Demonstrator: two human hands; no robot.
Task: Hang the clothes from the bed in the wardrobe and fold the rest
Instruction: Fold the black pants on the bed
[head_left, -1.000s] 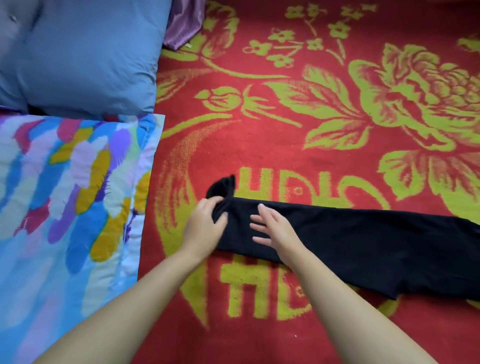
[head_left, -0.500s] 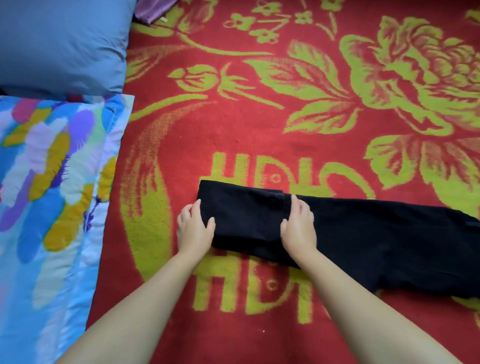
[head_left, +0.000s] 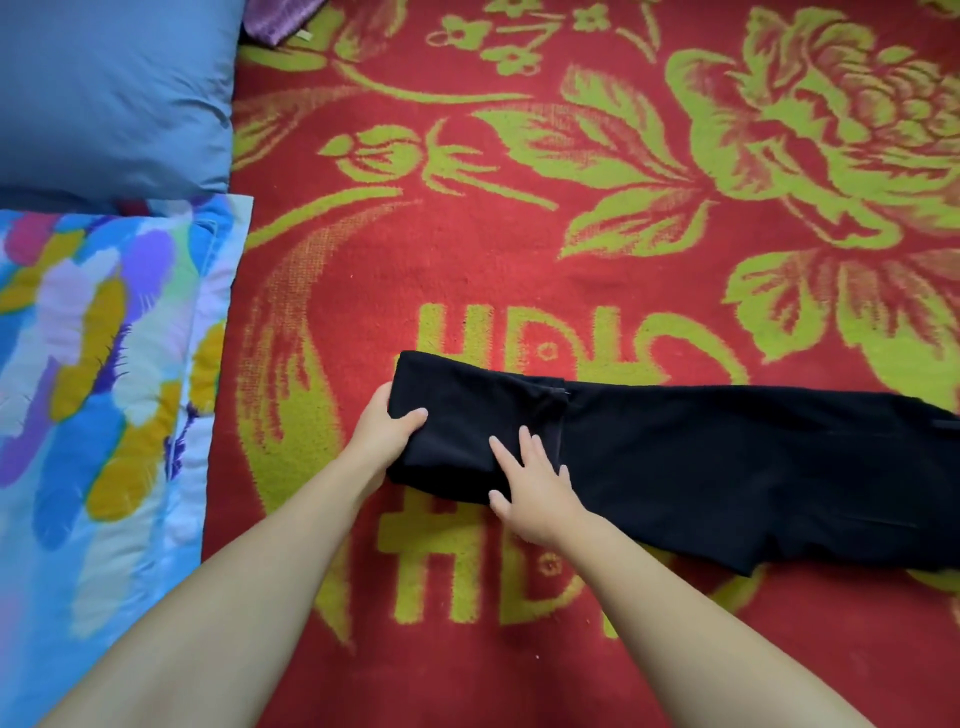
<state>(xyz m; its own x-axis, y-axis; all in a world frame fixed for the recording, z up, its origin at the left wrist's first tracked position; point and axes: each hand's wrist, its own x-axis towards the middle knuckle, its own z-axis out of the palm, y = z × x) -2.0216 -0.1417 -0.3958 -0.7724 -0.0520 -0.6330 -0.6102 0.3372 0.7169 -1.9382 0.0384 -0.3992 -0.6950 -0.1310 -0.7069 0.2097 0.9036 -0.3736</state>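
On the red blanket (head_left: 519, 270) with its yellow-green flowers and letters, a black garment (head_left: 727, 467) lies stretched out flat, running from the middle of the view off toward the right edge. Its left end is folded over onto itself, making a thicker block with a seam edge showing along the top of the fold. The left hand (head_left: 382, 434) grips that folded end at its left edge, thumb curled over the top of the cloth and fingers tucked beneath. The right hand (head_left: 535, 488) lies flat on the garment at the near edge of the fold, fingers straight and spread, pressing the cloth down. Both bare forearms reach in from the bottom of the view. To the left, a multicoloured patterned pillow (head_left: 104, 389) lies beside the blanket, with a plain blue pillow (head_left: 109, 93) beyond it. A bit of purple fabric (head_left: 278, 18) shows at the top edge.
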